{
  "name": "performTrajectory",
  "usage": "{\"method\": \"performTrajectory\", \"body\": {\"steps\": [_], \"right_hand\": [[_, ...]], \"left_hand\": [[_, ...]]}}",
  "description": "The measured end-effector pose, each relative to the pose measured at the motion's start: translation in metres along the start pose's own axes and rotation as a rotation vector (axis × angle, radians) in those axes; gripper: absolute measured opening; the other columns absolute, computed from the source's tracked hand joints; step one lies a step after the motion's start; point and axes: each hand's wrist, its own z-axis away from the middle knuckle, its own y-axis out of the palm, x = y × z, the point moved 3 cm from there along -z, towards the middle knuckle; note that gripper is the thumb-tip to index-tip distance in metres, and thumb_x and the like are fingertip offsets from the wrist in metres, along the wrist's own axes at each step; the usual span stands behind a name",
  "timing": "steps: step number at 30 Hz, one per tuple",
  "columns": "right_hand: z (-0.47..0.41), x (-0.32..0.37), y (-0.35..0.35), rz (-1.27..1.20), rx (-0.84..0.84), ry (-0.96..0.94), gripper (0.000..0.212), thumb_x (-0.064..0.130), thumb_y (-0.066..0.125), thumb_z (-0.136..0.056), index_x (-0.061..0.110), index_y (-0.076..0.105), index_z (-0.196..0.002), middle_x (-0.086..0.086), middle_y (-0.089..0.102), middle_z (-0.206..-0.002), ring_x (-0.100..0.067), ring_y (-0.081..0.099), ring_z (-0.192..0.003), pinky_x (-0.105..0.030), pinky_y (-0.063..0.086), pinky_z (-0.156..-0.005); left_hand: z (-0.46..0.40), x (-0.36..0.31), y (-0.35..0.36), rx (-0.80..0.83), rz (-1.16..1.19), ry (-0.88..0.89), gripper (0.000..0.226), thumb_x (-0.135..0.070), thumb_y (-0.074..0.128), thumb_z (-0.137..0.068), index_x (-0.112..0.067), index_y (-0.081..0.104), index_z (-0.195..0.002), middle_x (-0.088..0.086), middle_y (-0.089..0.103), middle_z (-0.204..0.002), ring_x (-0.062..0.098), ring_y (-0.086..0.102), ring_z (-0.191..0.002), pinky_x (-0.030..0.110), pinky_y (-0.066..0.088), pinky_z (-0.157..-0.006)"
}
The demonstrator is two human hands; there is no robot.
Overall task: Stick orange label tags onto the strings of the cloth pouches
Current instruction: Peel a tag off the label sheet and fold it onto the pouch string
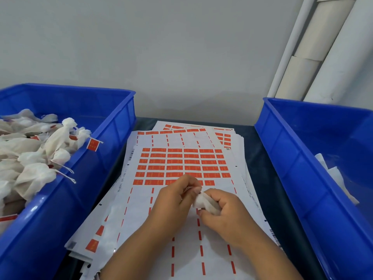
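A small white cloth pouch (pixel 203 203) sits in my right hand (pixel 224 211), whose fingers curl round it. My left hand (pixel 177 199) pinches at the pouch's top end, where its string is; the string itself is mostly hidden by my fingertips. Both hands hover over the top label sheet (pixel 181 164), a white sheet with rows of orange label tags and several peeled rows below. I cannot tell whether a tag is between my fingers.
A blue bin (pixel 113 122) at the left holds several white pouches with orange tags on their strings. Another blue bin (pixel 302 150) at the right holds a few white pouches. More label sheets are stacked beneath. White tubes (pixel 314 57) lean against the wall.
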Motion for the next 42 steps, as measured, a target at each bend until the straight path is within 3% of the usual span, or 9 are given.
{"method": "performTrajectory", "body": {"steps": [4, 7, 12, 17, 21, 26, 31, 36, 42], "right_hand": [[0.000, 0.001, 0.001, 0.032, -0.030, -0.044, 0.010, 0.021, 0.066, -0.084, 0.027, 0.059, -0.080, 0.006, 0.058, -0.076, 0.001, 0.053, -0.073, -0.009, 0.046, -0.061], [0.000, 0.001, 0.002, 0.017, -0.068, -0.046, 0.007, 0.021, 0.066, -0.083, 0.022, 0.060, -0.079, 0.001, 0.059, -0.075, -0.004, 0.053, -0.067, -0.019, 0.047, -0.058], [-0.001, -0.002, 0.002, -0.001, -0.134, 0.023, 0.028, 0.029, 0.070, -0.081, 0.041, 0.046, -0.089, 0.014, 0.063, -0.088, -0.005, 0.061, -0.076, -0.009, 0.045, -0.055], [0.001, 0.003, 0.000, 0.034, -0.134, -0.079, 0.043, 0.030, 0.070, -0.074, 0.055, 0.043, -0.095, 0.020, 0.058, -0.066, 0.002, 0.057, -0.068, -0.009, 0.044, -0.056], [0.001, 0.003, 0.000, 0.074, -0.133, -0.128, 0.042, 0.038, 0.061, -0.066, 0.055, 0.041, -0.099, 0.022, 0.056, -0.072, -0.004, 0.056, -0.066, -0.013, 0.044, -0.055], [0.001, 0.001, 0.001, 0.122, -0.198, -0.154, 0.043, 0.035, 0.065, -0.078, 0.066, 0.040, -0.093, 0.021, 0.055, -0.074, -0.003, 0.059, -0.076, -0.008, 0.047, -0.061], [0.001, 0.002, 0.000, 0.163, -0.293, -0.186, 0.027, 0.036, 0.064, -0.083, 0.056, 0.050, -0.095, 0.038, 0.051, -0.087, 0.015, 0.055, -0.086, 0.002, 0.040, -0.067], [0.000, -0.001, 0.001, 0.227, -0.357, -0.224, 0.023, 0.026, 0.070, -0.083, 0.021, 0.070, -0.105, 0.026, 0.054, -0.096, 0.017, 0.052, -0.078, 0.009, 0.034, -0.069], [-0.002, -0.005, 0.001, 0.201, -0.319, -0.136, 0.018, 0.030, 0.065, -0.086, 0.025, 0.067, -0.103, 0.028, 0.053, -0.090, 0.015, 0.053, -0.079, 0.007, 0.036, -0.068]], "left_hand": [[-0.001, 0.001, 0.001, -0.002, 0.100, -0.048, 0.015, -0.022, 0.056, -0.089, -0.033, 0.059, -0.080, -0.019, 0.063, -0.073, -0.004, 0.058, -0.073, 0.006, 0.046, -0.061], [-0.002, 0.002, 0.002, -0.004, 0.131, -0.101, 0.013, -0.021, 0.057, -0.089, -0.030, 0.061, -0.080, -0.015, 0.063, -0.071, -0.003, 0.059, -0.067, 0.009, 0.047, -0.058], [-0.002, 0.003, 0.004, -0.027, 0.181, -0.184, 0.012, -0.021, 0.057, -0.089, -0.028, 0.062, -0.081, -0.011, 0.063, -0.076, -0.001, 0.060, -0.068, 0.007, 0.044, -0.055], [-0.001, 0.001, 0.006, -0.032, 0.210, -0.213, 0.012, -0.020, 0.058, -0.088, -0.025, 0.062, -0.078, -0.013, 0.062, -0.068, -0.006, 0.058, -0.061, 0.006, 0.042, -0.050], [0.000, -0.001, 0.006, -0.034, 0.197, -0.190, 0.012, -0.020, 0.060, -0.087, -0.025, 0.062, -0.076, -0.014, 0.062, -0.066, -0.004, 0.059, -0.063, 0.006, 0.043, -0.052], [0.000, -0.003, 0.002, -0.034, 0.189, -0.162, 0.011, -0.020, 0.059, -0.087, -0.024, 0.061, -0.077, -0.018, 0.062, -0.063, -0.004, 0.058, -0.062, 0.007, 0.044, -0.053], [-0.002, 0.001, 0.001, -0.050, 0.208, -0.228, 0.013, -0.019, 0.060, -0.087, -0.023, 0.064, -0.075, -0.013, 0.061, -0.059, 0.000, 0.055, -0.051, 0.008, 0.044, -0.052], [-0.002, 0.006, 0.000, -0.043, 0.274, -0.355, 0.015, -0.016, 0.061, -0.086, -0.018, 0.068, -0.073, -0.008, 0.062, -0.053, 0.002, 0.054, -0.045, 0.011, 0.044, -0.049], [-0.003, 0.008, 0.002, -0.046, 0.256, -0.409, 0.014, -0.016, 0.062, -0.086, -0.018, 0.069, -0.074, -0.012, 0.061, -0.049, 0.000, 0.053, -0.043, 0.009, 0.041, -0.044]]}}
